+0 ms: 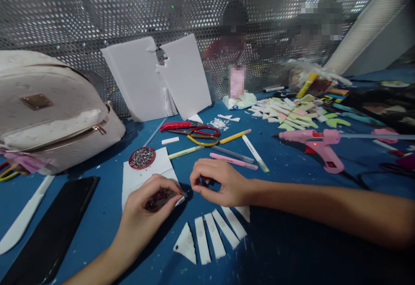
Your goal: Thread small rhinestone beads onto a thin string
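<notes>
My left hand [151, 205] pinches a small white piece [180, 201] between thumb and fingertips. Just right of it, the thumb and forefinger of my right hand [222, 182] are pressed together. A thin strand seems to run between the two sets of fingertips; what my right fingers grip is too small to name. Below the hands lie several white foam strips [214, 235] in a fan, with a triangular foam piece [187, 244] at the left, bearing a dark dot. A red-rimmed dish of beads [142, 157] stands on white paper [129, 185] beyond my left hand.
Scissors [202, 136] and several markers [233, 160] lie beyond my hands. A pink glue gun [319, 144] rests at right, near heaped foam scraps [288, 114]. At left are a backpack [55, 112], black phone [48, 233] and white knife [27, 211]. White boards [132, 77] lean behind.
</notes>
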### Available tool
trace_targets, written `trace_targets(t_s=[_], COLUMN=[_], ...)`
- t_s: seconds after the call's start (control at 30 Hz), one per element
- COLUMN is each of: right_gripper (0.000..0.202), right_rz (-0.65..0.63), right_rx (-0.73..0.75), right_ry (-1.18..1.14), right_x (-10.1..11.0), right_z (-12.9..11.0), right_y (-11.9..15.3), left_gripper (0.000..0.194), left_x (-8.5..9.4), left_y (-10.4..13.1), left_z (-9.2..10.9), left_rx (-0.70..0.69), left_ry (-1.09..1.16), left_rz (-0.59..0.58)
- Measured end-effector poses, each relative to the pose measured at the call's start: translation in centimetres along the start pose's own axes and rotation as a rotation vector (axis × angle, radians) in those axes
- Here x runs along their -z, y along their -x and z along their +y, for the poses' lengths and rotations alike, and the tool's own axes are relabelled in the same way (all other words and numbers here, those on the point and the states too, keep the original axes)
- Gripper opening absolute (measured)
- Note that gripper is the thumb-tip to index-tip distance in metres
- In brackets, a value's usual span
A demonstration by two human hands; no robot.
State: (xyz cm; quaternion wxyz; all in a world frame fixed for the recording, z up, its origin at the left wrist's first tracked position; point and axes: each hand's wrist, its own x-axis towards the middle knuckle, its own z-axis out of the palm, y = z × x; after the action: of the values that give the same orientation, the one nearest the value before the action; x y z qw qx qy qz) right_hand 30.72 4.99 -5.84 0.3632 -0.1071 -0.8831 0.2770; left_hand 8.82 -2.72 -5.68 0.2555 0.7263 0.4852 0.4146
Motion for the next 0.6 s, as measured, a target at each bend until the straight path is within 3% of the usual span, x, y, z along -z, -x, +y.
trace_targets(t_s=[0.6], right_gripper=[0.006], right_rz=[0.01], right_rx=[-0.045], right_ry=[0.007], right_x=[-0.12], right_z=[0.06], right_y=[0.03], left_gripper=[0.003], left_x=[0.13], left_y=[0.0], left_z=[0.14], left_rx=[0.005], left_ry=[-0.008], left_rz=[-0.002])
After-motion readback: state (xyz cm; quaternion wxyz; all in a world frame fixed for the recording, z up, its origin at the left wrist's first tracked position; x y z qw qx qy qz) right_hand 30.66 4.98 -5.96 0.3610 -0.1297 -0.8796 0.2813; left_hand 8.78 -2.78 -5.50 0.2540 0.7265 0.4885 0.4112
